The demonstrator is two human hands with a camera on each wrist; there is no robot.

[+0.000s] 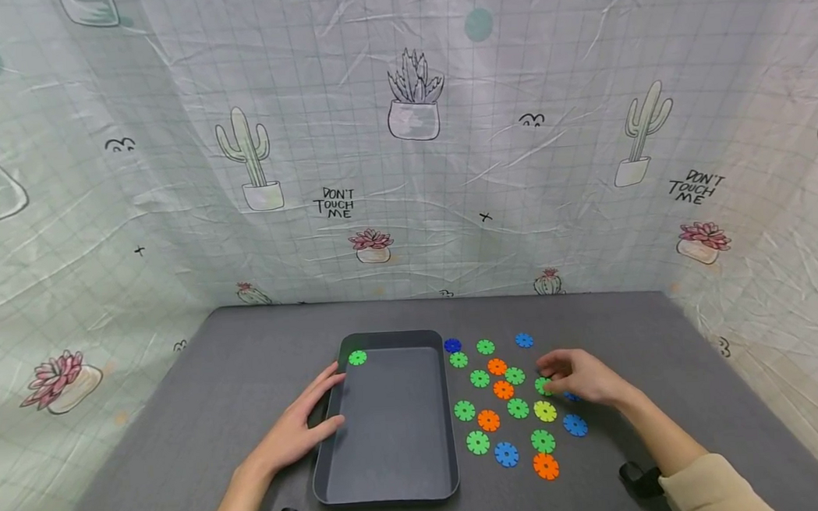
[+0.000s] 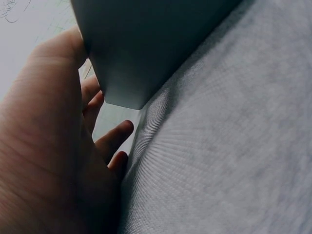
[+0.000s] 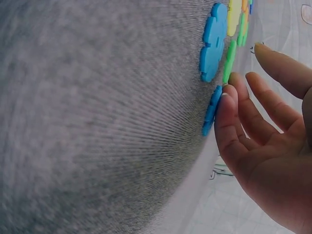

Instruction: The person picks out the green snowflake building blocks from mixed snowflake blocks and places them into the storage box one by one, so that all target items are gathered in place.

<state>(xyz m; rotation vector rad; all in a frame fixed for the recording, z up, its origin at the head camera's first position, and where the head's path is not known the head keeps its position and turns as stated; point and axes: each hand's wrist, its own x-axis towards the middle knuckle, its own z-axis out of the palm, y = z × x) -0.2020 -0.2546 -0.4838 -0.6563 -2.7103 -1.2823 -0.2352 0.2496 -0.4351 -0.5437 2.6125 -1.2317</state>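
A dark grey rectangular tray (image 1: 389, 497) lies on the table, with one green notched disc (image 1: 357, 358) in its far left corner. Against its left side rests my left hand (image 1: 300, 426), thumb and fingers loosely extended along the rim; the left wrist view shows the thumb (image 2: 61, 48) at the tray's edge. My right hand (image 1: 585, 377) is over the right side of the scattered discs, its fingers bent loosely and the thumb apart. Beside its fingertips lie a green disc (image 3: 229, 62) and a blue disc (image 3: 211, 111). The hand partly covers both in the head view.
Several flat notched discs in green, orange, blue and yellow lie right of the tray, among them a yellow disc (image 1: 545, 411), an orange disc (image 1: 545, 466) and a dark blue disc (image 1: 453, 346). A patterned curtain (image 1: 420, 208) hangs behind the grey table (image 1: 260, 350).
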